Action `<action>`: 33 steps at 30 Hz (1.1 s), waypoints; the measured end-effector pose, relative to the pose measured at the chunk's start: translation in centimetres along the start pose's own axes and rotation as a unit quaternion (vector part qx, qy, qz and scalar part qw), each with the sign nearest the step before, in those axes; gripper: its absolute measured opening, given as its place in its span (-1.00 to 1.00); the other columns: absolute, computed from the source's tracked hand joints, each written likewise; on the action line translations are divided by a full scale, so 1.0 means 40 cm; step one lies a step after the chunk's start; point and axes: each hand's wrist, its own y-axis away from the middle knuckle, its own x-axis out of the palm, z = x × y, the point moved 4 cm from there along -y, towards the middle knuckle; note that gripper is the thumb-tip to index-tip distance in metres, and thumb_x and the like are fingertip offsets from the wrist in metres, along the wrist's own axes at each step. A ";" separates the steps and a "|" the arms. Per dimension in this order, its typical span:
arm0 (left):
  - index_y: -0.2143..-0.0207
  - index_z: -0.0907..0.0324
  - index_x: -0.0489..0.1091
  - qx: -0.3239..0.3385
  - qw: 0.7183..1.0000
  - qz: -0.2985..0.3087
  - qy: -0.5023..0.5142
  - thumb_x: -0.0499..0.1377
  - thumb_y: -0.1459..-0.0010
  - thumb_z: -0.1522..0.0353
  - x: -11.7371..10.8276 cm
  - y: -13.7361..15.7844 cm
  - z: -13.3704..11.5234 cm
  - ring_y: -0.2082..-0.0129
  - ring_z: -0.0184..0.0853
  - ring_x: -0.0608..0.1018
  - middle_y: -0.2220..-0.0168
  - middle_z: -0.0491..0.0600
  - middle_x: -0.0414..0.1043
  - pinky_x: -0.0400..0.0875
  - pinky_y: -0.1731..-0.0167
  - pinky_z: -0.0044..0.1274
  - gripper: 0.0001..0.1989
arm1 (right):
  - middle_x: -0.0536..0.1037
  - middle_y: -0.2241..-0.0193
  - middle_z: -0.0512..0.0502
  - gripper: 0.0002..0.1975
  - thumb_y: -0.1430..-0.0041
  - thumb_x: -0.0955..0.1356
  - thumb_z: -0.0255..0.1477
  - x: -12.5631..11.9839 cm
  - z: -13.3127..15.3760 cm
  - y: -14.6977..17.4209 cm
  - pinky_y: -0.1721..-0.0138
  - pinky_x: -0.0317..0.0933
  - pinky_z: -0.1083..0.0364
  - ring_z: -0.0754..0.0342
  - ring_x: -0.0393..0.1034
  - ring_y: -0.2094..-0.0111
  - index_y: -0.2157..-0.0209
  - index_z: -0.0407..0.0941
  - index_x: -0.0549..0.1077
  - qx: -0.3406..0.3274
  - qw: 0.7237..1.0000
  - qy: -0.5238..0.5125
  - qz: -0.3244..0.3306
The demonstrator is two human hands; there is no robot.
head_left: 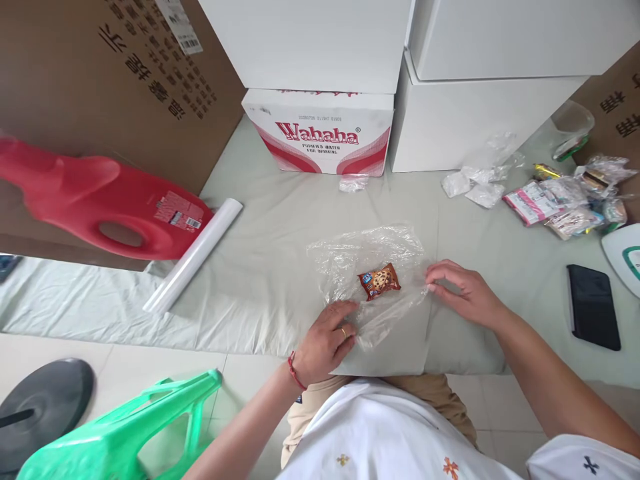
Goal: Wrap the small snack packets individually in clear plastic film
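Observation:
A sheet of clear plastic film [330, 267] lies crumpled on the cloth-covered table. On the film rests a small brown wrapped cookie packet [380, 281], its front showing a chocolate-chip cookie. My left hand [331, 339], with a red string bracelet and a ring, is at the film's near left edge; its curled fingers grip the film just below and left of the packet, the fingertips partly hidden. On the other side, my right hand [463, 290] pinches the film's right edge between thumb and fingers. Neither hand touches the packet.
A white roll [194, 257] lies beside a red jug [110, 200] at left. Behind stand a Wahaha carton [325, 143] and white boxes [480, 120]. At right are snack packets [535, 200], a black phone [594, 307] and a white device's edge [625, 257]. A green stool [115, 433] stands below left.

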 end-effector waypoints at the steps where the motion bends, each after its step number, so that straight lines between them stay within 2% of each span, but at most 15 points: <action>1: 0.21 0.13 0.42 -0.020 0.999 -0.031 0.017 0.12 -0.34 0.43 -0.007 -0.004 0.002 -0.22 -0.19 0.48 -0.16 0.15 0.46 0.43 -0.19 -0.28 -0.91 | 0.59 0.22 -0.06 -0.86 -0.41 0.32 -0.29 0.000 -0.004 -0.019 0.08 0.36 0.01 0.00 0.49 0.15 0.19 0.01 0.50 0.017 1.000 -0.002 -0.006; 4: 0.21 0.12 0.40 -0.113 0.986 -0.105 0.061 0.08 -0.38 0.39 -0.025 -0.018 0.022 -0.02 -0.27 0.58 0.02 0.09 0.55 0.50 0.00 -0.41 -0.89 | 0.58 0.27 -0.06 -0.79 -0.37 0.32 -0.22 0.005 -0.028 -0.080 0.20 0.36 0.03 0.03 0.48 0.29 0.21 -0.02 0.52 0.071 0.997 -0.026 -0.036; 6: 0.26 0.12 0.39 -0.198 0.969 -0.130 0.070 0.06 -0.40 0.30 -0.032 -0.027 0.042 0.23 -0.32 0.59 0.24 0.00 0.55 0.47 0.20 -0.49 -0.83 | 0.58 0.31 -0.05 -0.77 -0.33 0.34 -0.19 0.013 -0.050 -0.121 0.29 0.34 0.05 0.05 0.45 0.37 0.21 -0.04 0.53 0.100 0.992 -0.049 -0.055; 9: 0.43 0.11 0.32 -0.328 0.932 -0.149 0.037 0.02 -0.41 0.19 -0.040 -0.033 0.075 0.53 -0.38 0.40 0.56 -0.15 0.33 0.25 0.47 -0.54 -0.66 | 0.58 0.35 -0.03 -0.76 -0.28 0.35 -0.20 0.029 -0.078 -0.176 0.33 0.28 0.07 0.07 0.40 0.42 0.24 -0.06 0.55 0.122 0.989 -0.038 -0.072; 11: 0.50 0.11 0.26 -0.393 0.905 -0.164 -0.009 0.04 -0.38 0.17 -0.046 -0.029 0.098 0.58 -0.38 0.31 0.61 -0.17 0.23 0.15 0.51 -0.53 -0.62 | 0.58 0.38 -0.02 -0.78 -0.28 0.33 -0.24 0.042 -0.093 -0.204 0.32 0.26 0.07 0.07 0.39 0.41 0.26 -0.07 0.55 0.124 0.990 -0.006 -0.067; 14: 0.45 0.10 0.32 -0.434 0.875 -0.201 -0.071 0.16 -0.27 0.25 -0.058 -0.017 0.125 0.50 -0.34 0.40 0.50 -0.13 0.38 0.22 0.46 -0.51 -0.77 | 0.58 0.37 -0.05 -0.78 -0.28 0.31 -0.32 0.061 -0.117 -0.225 0.31 0.26 0.05 0.05 0.39 0.41 0.18 -0.09 0.55 0.131 0.988 0.067 -0.049; 17: 0.30 0.12 0.40 -0.385 0.866 -0.288 -0.141 0.18 -0.19 0.36 -0.087 -0.010 0.114 0.26 -0.21 0.52 0.27 0.01 0.46 0.39 0.27 -0.40 -0.97 | 0.57 0.25 -0.15 -0.73 -0.30 0.29 -0.36 0.066 -0.126 -0.231 0.29 0.29 -0.01 -0.06 0.40 0.29 0.05 -0.09 0.54 0.108 0.977 0.176 -0.061; 19: 0.22 0.14 0.43 -0.308 0.863 -0.350 -0.193 0.16 -0.21 0.41 -0.109 -0.016 0.073 0.12 -0.14 0.52 0.18 0.08 0.44 0.42 0.13 -0.31 -0.91 | 0.55 0.17 -0.24 -0.70 -0.34 0.26 -0.37 0.060 -0.115 -0.238 0.22 0.33 -0.09 -0.17 0.36 0.15 0.01 -0.10 0.53 0.067 0.967 0.233 -0.082; 21: 0.16 0.13 0.45 -0.197 0.888 -0.356 -0.212 0.15 -0.22 0.46 -0.114 -0.042 0.015 0.05 -0.13 0.51 0.15 0.10 0.46 0.39 0.04 -0.28 -0.85 | 0.52 0.13 -0.31 -0.68 -0.36 0.24 -0.39 0.051 -0.091 -0.253 0.10 0.33 -0.19 -0.26 0.29 0.06 -0.03 -0.12 0.53 0.023 0.960 0.260 -0.100; 23: 0.08 0.09 0.46 -0.081 0.935 -0.283 -0.196 0.14 -0.23 0.50 -0.094 -0.088 -0.040 -0.01 -0.16 0.53 0.11 0.06 0.52 0.34 -0.04 -0.28 -0.75 | 0.51 0.09 -0.33 -0.66 -0.38 0.23 -0.42 0.047 -0.059 -0.282 -0.02 0.28 -0.24 -0.28 0.25 0.03 -0.06 -0.15 0.52 -0.015 0.959 0.264 -0.102; 25: -0.07 0.06 0.44 -0.012 0.970 -0.169 -0.172 0.11 -0.27 0.49 -0.048 -0.136 -0.074 -0.10 -0.17 0.52 -0.01 0.04 0.56 0.29 -0.11 -0.28 -0.64 | 0.50 0.02 -0.33 -0.64 -0.38 0.24 -0.45 0.061 -0.022 -0.323 -0.10 0.23 -0.23 -0.27 0.23 -0.03 -0.12 -0.19 0.49 -0.052 0.961 0.261 -0.080; 27: -0.20 0.08 0.38 -0.005 0.983 -0.076 -0.165 0.06 -0.33 0.48 0.005 -0.174 -0.078 -0.20 -0.16 0.48 -0.16 0.06 0.53 0.26 -0.15 -0.27 -0.57 | 0.46 -0.11 -0.33 -0.57 -0.36 0.27 -0.46 0.096 0.010 -0.370 -0.18 0.16 -0.20 -0.26 0.19 -0.14 -0.22 -0.23 0.40 -0.090 0.960 0.262 -0.034; 29: -0.26 0.12 0.35 -0.026 0.985 -0.028 -0.171 0.03 -0.36 0.47 0.050 -0.197 -0.064 -0.26 -0.14 0.44 -0.24 0.07 0.47 0.27 -0.15 -0.25 -0.54 | 0.42 -0.19 -0.35 -0.45 -0.32 0.35 -0.44 0.143 0.028 -0.418 -0.28 0.05 -0.22 -0.28 0.12 -0.25 -0.30 -0.26 0.31 -0.110 0.956 0.271 0.026; 31: -0.28 0.14 0.34 -0.042 0.982 -0.010 -0.182 0.02 -0.36 0.48 0.081 -0.206 -0.046 -0.27 -0.13 0.43 -0.28 0.08 0.43 0.29 -0.12 -0.24 -0.53 | 0.48 -0.11 -0.37 -0.41 -0.24 0.44 -0.38 0.185 0.030 -0.461 -0.29 0.00 -0.24 -0.31 0.12 -0.27 -0.25 -0.29 0.36 -0.096 0.950 0.284 0.088; 33: -0.28 0.14 0.34 -0.046 0.980 -0.009 -0.192 0.02 -0.36 0.48 0.095 -0.207 -0.036 -0.27 -0.13 0.43 -0.28 0.08 0.43 0.30 -0.10 -0.23 -0.53 | 0.58 0.10 -0.31 -0.57 -0.20 0.47 -0.39 0.208 0.026 -0.490 -0.19 0.13 -0.17 -0.28 0.24 -0.17 -0.07 -0.26 0.50 -0.060 0.950 0.270 0.145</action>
